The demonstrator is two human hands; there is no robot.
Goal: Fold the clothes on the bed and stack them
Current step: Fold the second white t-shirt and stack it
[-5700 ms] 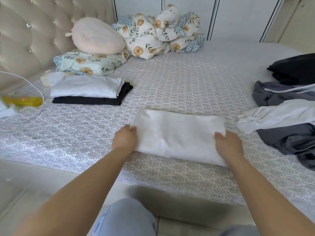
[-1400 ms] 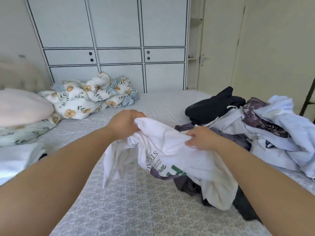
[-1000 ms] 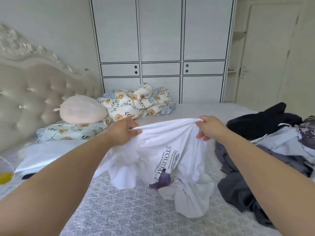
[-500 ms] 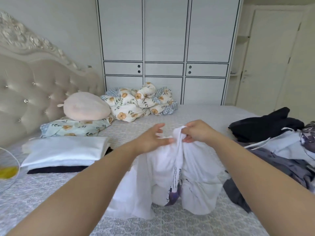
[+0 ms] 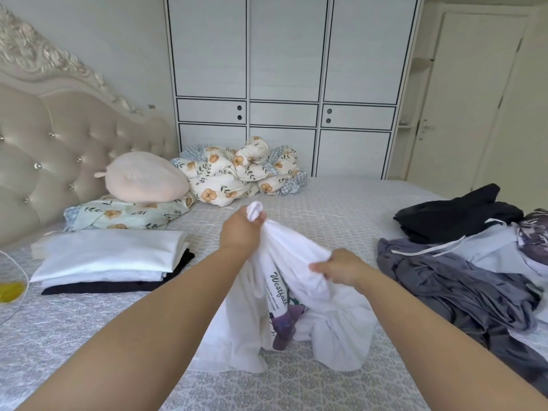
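Note:
A white printed T-shirt (image 5: pixel 296 315) hangs bunched above the bed, its lower part resting on the patterned bedspread (image 5: pixel 118 321). My left hand (image 5: pixel 241 229) grips a gathered end of it, held up highest. My right hand (image 5: pixel 341 266) grips a fold of the same shirt lower and to the right. A stack of folded clothes (image 5: pixel 109 259), white pieces on a black one, lies at the left. A pile of unfolded clothes (image 5: pixel 462 262), grey, black and white, covers the right side of the bed.
A pink cushion (image 5: pixel 145 178) on a floral pillow sits by the padded headboard (image 5: pixel 59 143). A floral quilt (image 5: pixel 237 170) is bundled at the far side before the white wardrobe (image 5: pixel 284 84). A round object with yellow inside (image 5: pixel 12 289) shows at the left edge.
Earlier I pressed a folded white garment, which now tops the stack. Since picking up the printed shirt, my hands have shifted: the left now holds the gathered end, the right moved down and right.

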